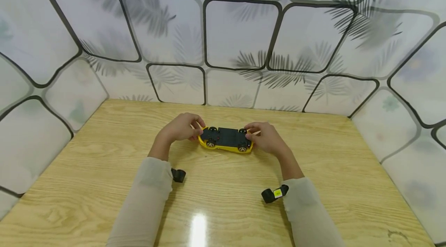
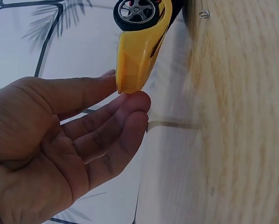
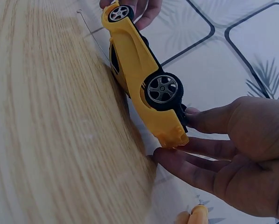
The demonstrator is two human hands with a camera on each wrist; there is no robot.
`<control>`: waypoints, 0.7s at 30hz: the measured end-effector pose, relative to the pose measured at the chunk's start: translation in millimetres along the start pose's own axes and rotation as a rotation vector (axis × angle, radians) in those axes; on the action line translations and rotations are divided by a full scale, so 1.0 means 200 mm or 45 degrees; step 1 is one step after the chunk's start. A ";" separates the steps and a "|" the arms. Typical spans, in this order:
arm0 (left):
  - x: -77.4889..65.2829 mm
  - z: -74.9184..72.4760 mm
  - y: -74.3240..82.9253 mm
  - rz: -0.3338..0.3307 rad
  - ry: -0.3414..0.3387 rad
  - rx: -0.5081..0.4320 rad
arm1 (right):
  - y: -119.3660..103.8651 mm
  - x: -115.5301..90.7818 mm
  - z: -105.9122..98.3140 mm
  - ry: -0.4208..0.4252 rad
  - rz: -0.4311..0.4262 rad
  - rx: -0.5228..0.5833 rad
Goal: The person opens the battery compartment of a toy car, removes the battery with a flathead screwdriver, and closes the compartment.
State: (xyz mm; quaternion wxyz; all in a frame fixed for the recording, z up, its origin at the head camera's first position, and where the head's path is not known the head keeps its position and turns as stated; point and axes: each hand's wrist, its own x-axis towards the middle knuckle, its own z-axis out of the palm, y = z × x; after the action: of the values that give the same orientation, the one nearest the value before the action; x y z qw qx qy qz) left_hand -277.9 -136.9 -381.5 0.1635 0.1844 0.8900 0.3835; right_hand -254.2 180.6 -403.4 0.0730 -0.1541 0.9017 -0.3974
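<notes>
A yellow toy car (image 1: 225,148) is upside down in the head view, its black underside (image 1: 228,137) and wheels facing up. My left hand (image 1: 181,127) pinches its left end; in the left wrist view the thumb lies on one side of the yellow end (image 2: 132,60) and the fingertips curl under it. At the opposite end, my right hand (image 1: 265,137) grips the car. The right wrist view shows that thumb at the black underside and the fingers below the yellow body (image 3: 137,84). The car's roof side faces the wooden table (image 1: 216,185), close over it.
A small metal spring (image 2: 204,14) lies on the wood in the left wrist view. Patterned white panels (image 1: 240,34) rise behind the table and along both sides. Near the lower edge of the right wrist view is a small yellow-orange piece (image 3: 199,215), partly cut off.
</notes>
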 end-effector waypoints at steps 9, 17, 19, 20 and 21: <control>-0.01 0.00 0.01 0.002 0.010 -0.015 | 0.02 0.00 0.00 -0.031 0.012 0.009; -0.01 0.00 0.01 0.018 0.036 0.004 | 0.01 0.00 -0.01 -0.039 -0.032 -0.049; -0.01 -0.01 0.02 0.042 0.047 0.033 | 0.01 0.00 -0.01 -0.044 -0.046 -0.060; -0.01 -0.01 0.02 0.053 0.054 0.053 | 0.01 -0.01 -0.01 -0.048 -0.051 -0.064; -0.01 -0.01 0.02 0.064 0.063 0.074 | 0.01 -0.01 -0.01 -0.050 -0.054 -0.069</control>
State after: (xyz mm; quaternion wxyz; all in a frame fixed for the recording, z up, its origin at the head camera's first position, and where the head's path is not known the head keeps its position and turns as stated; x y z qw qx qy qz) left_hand -275.9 -136.3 -377.1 0.1265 0.2018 0.8997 0.3659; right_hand -254.0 183.2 -402.9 0.0780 -0.1830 0.9071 -0.3710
